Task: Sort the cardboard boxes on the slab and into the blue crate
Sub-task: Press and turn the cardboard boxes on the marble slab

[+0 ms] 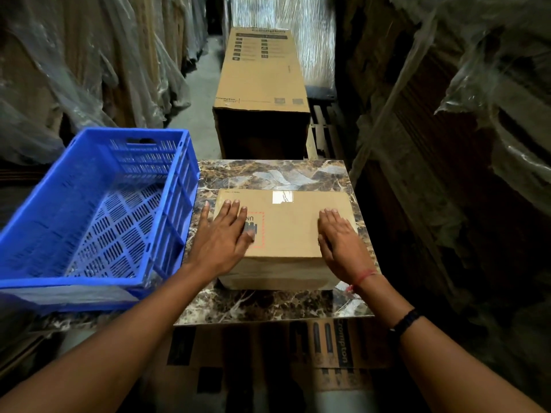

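One cardboard box (pixel 286 231) sits on the worktop (pixel 268 174), a brown marbled slab, just right of the blue crate (pixel 98 281). The crate shows only its slotted floor. Both of the person's bare hands lie on the box top. The left grip (pixel 223 236) is wide and flat over the printed mark at the left edge, thumb out past the side. The right grip (pixel 340 242) lies flat near the right edge, fingers straight, clasping nothing. A red thread (pixel 365 277) circles the right wrist. Beyond the slab a long printed carton (pixel 262 84) runs away down the aisle. Plastic-wrapped stacks (pixel 74 70) wall both sides, and printed cardboard (pixel 328 344) lies under the slab's near edge.
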